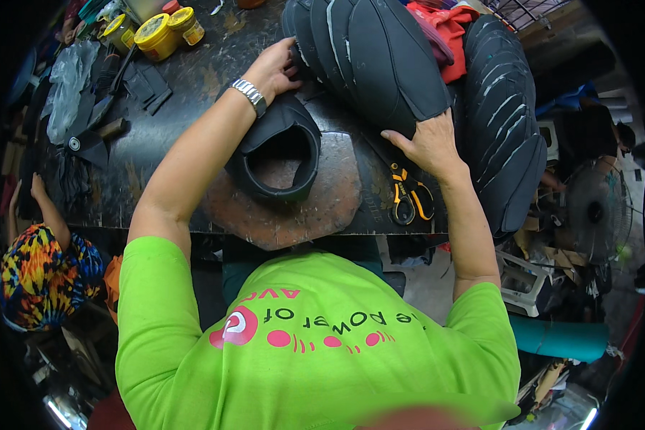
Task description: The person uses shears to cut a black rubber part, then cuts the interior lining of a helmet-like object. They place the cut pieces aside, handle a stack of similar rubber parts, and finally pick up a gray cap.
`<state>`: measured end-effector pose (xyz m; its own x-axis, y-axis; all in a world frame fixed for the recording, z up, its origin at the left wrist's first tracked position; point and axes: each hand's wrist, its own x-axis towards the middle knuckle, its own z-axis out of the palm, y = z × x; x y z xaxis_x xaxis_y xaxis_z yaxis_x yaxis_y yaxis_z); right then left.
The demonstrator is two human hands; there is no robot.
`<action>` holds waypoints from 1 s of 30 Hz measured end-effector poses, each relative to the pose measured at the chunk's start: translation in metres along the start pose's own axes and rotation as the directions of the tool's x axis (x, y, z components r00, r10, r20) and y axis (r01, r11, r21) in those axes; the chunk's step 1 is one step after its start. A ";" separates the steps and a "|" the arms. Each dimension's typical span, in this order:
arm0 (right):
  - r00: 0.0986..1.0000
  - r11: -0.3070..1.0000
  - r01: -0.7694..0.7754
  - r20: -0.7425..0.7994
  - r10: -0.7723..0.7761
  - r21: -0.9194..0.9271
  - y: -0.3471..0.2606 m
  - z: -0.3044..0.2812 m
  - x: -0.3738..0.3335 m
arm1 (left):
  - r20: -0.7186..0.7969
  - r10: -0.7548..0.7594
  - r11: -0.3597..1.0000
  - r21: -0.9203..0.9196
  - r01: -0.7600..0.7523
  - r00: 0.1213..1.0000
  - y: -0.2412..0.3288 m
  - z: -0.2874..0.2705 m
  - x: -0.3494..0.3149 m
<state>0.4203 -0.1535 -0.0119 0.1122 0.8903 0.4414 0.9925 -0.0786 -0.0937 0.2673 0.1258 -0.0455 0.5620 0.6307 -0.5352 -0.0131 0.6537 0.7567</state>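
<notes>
A stack of curved black panels (pixel 380 54), leather-like and with whitish edges showing between layers, lies at the far side of the table before me. My left hand (pixel 274 70) is at its left end, with fingers curled against the edge and a metal-banded watch on the wrist. At its near right end is my right hand (pixel 431 142), gripping with its fingers hidden by the panels and its thumb sticking out. Below my left wrist, a hollow black sewn piece (pixel 304 161), with its opening toward me, sits on a flat brownish slab (pixel 279 222).
Scissors with yellow-and-black handles (pixel 406 199) lie right of the slab. A second row of black panels (pixel 505 136) overlaps along the right. Yellow tubs (pixel 156 37) and a clear plastic bag (pixel 72 86) are far left. A person in a patterned top (pixel 43 269) is at left; a fan (pixel 598 208) stands right.
</notes>
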 end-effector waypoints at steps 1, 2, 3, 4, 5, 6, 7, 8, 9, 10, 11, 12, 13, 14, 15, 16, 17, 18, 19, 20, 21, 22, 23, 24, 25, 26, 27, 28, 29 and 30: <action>1.000 1.000 -0.006 -0.012 0.006 0.006 -0.003 0.000 0.000 | 0.009 0.016 1.000 -0.020 -0.016 1.000 -0.001 0.003 -0.001; 0.999 0.999 -0.034 0.018 0.034 0.006 -0.005 -0.001 0.000 | 0.034 0.037 0.999 -0.042 -0.035 0.999 -0.001 0.004 -0.001; 0.998 0.999 -0.052 0.037 0.052 0.009 -0.007 -0.003 0.000 | 0.028 0.038 0.997 -0.069 -0.036 0.999 -0.002 0.004 -0.001; 0.997 0.997 -0.070 0.037 0.069 0.023 -0.009 -0.004 -0.001 | 0.039 0.043 0.994 -0.098 -0.039 0.998 -0.002 0.003 -0.001; 0.998 0.999 -0.042 0.042 0.043 -0.011 -0.012 -0.004 -0.002 | 0.050 0.049 0.991 -0.127 -0.042 0.998 -0.003 0.002 0.000; 0.999 0.999 -0.013 0.030 0.014 -0.032 -0.016 -0.004 -0.004 | 0.051 0.041 0.988 -0.150 -0.033 0.998 -0.004 0.001 0.001; 1.000 0.998 0.017 0.018 -0.016 -0.053 -0.018 -0.004 -0.005 | 0.052 0.034 0.984 -0.174 -0.025 0.998 -0.005 -0.001 0.001; 0.999 0.999 0.022 0.030 -0.021 -0.042 -0.019 -0.005 -0.006 | 0.036 0.025 0.979 -0.201 -0.017 0.999 -0.005 -0.002 0.003; 0.999 0.999 0.027 0.041 -0.026 -0.031 -0.020 -0.006 -0.006 | 0.017 0.045 0.975 -0.217 -0.040 0.999 -0.006 -0.004 0.004; 0.998 0.999 0.031 0.054 -0.030 -0.020 -0.020 -0.006 -0.005 | -0.019 0.062 0.970 -0.234 -0.065 0.998 -0.006 -0.005 0.006; 0.998 0.999 0.037 0.054 -0.037 0.000 -0.019 -0.006 -0.004 | -0.055 0.073 0.963 -0.254 -0.085 0.996 -0.006 -0.006 0.007; 0.997 0.999 0.043 0.055 -0.044 0.022 -0.017 -0.006 -0.002 | -0.033 0.035 0.955 -0.295 -0.043 0.999 -0.005 -0.008 0.009; 0.998 0.997 0.048 0.049 -0.051 0.054 -0.015 -0.005 0.000 | -0.011 -0.007 0.941 -0.338 0.003 1.000 -0.003 -0.010 0.011; 0.997 0.998 0.053 0.056 -0.055 0.043 -0.014 -0.004 0.002 | 0.019 -0.035 0.924 -0.380 0.040 0.999 -0.003 -0.012 0.011; 0.997 0.998 0.056 0.056 -0.059 0.042 -0.014 -0.003 0.003 | 0.073 0.002 0.935 -0.353 0.024 0.997 -0.003 -0.014 0.012; 0.997 0.997 0.053 0.047 -0.055 0.049 -0.014 -0.002 0.005 | 0.134 0.049 0.945 -0.327 -0.002 0.990 -0.003 -0.016 0.012; 0.998 0.997 0.041 0.050 -0.044 0.061 -0.015 0.000 0.006 | 0.147 0.063 0.950 -0.312 -0.014 0.987 -0.003 -0.017 0.011; 0.999 0.997 0.021 0.044 -0.025 0.080 -0.016 0.001 0.007 | 0.137 0.044 0.943 -0.333 0.004 0.990 -0.004 -0.016 0.010; 0.998 0.995 -0.017 0.058 0.012 0.094 -0.017 0.002 0.008 | 0.080 -0.006 0.930 -0.367 0.035 0.997 -0.004 -0.014 0.009; 0.999 0.991 -0.002 0.035 -0.003 0.133 -0.017 0.002 0.010 | 0.030 -0.042 0.914 -0.402 0.050 0.999 -0.004 -0.012 0.007; 0.999 0.986 -0.006 0.033 0.000 0.169 -0.017 0.000 0.012 | 0.040 -0.013 0.921 -0.389 0.027 0.999 -0.004 -0.010 0.003; 0.999 0.979 -0.015 0.035 0.008 0.205 -0.016 -0.002 0.014 | 0.056 0.031 0.927 -0.374 -0.008 0.998 -0.005 -0.008 -0.002; 0.997 0.964 -0.043 0.071 0.025 0.262 -0.013 -0.007 0.017 | 0.068 0.065 0.928 -0.370 -0.035 0.996 -0.005 -0.007 -0.008; 0.993 0.946 -0.077 0.112 0.043 0.316 -0.009 -0.013 0.020 | 0.060 0.079 0.938 -0.344 -0.054 0.995 -0.004 -0.006 -0.013; 0.989 0.922 -0.105 0.137 0.057 0.374 -0.005 -0.018 0.022 | 0.048 0.085 0.942 -0.328 -0.065 0.995 -0.002 -0.006 -0.019; 0.996 0.916 -0.077 0.074 0.052 0.395 -0.004 -0.022 0.024 | 0.022 0.071 0.945 -0.322 -0.060 0.997 0.000 -0.005 -0.024; 0.975 0.863 -0.193 0.190 0.115 0.468 -0.002 -0.026 0.025 | 0.045 0.097 0.952 -0.295 -0.079 0.994 0.002 -0.006 -0.029; 0.936 0.794 -0.312 0.311 0.163 0.521 0.000 -0.031 0.025 | 0.053 0.101 0.957 -0.279 -0.082 0.994 0.003 -0.007 -0.033; 0.881 0.714 -0.429 0.430 0.195 0.554 0.001 -0.034 0.025 | 0.047 0.123 0.958 -0.266 -0.106 0.991 0.004 -0.009 -0.036; 0.854 0.684 -0.483 0.467 0.230 0.547 0.001 -0.036 0.025 | 0.075 0.128 0.955 -0.276 -0.103 0.989 0.004 -0.011 -0.037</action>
<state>0.4259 -0.1475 0.0311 0.3008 0.9517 -0.0619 0.5981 -0.2388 -0.7650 0.2372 0.1094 -0.0265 0.6158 0.6765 -0.4040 -0.2991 0.6751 0.6744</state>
